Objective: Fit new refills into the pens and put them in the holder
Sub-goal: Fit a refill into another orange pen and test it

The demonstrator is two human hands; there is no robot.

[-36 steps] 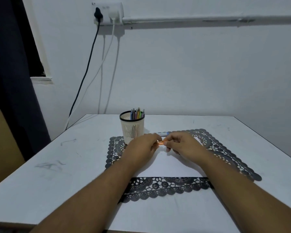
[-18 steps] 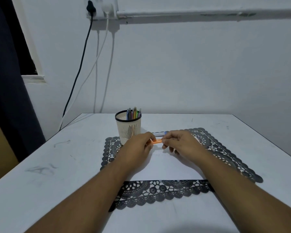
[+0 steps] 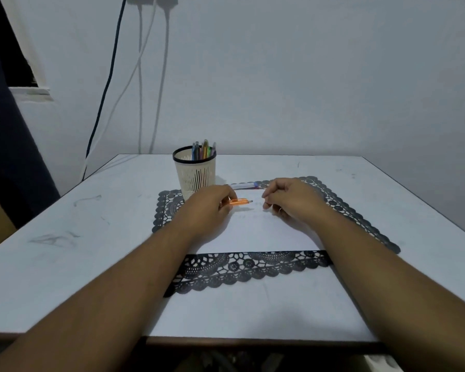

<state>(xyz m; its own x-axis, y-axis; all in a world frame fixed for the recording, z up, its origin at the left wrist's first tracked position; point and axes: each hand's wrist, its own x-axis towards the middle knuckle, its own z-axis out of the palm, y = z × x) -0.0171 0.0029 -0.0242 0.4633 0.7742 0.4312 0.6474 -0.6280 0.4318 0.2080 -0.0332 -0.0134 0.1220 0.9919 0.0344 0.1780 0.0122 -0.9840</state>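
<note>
My left hand (image 3: 210, 208) grips an orange pen (image 3: 239, 202) by its left end, just above the white paper (image 3: 255, 232). The pen points right and a small grey tip shows at its free end. A short gap to the right, my right hand (image 3: 290, 200) hovers with its fingers curled and its fingertips pinched together. Whether they hold anything I cannot tell. The cream pen holder (image 3: 195, 173) with a black rim stands behind my left hand with several coloured pens in it. Another pen (image 3: 243, 185) lies on the mat behind my hands.
A black lace placemat (image 3: 242, 267) lies under the paper on the white table (image 3: 78, 251). The wall stands close behind the table, with cables (image 3: 105, 98) hanging at the back left. The table's front edge is near my forearms.
Both hands were together on the orange pen. My right hand has come off it and drawn away to the right, and the pen stays in my left hand. The camera has tilted down.
</note>
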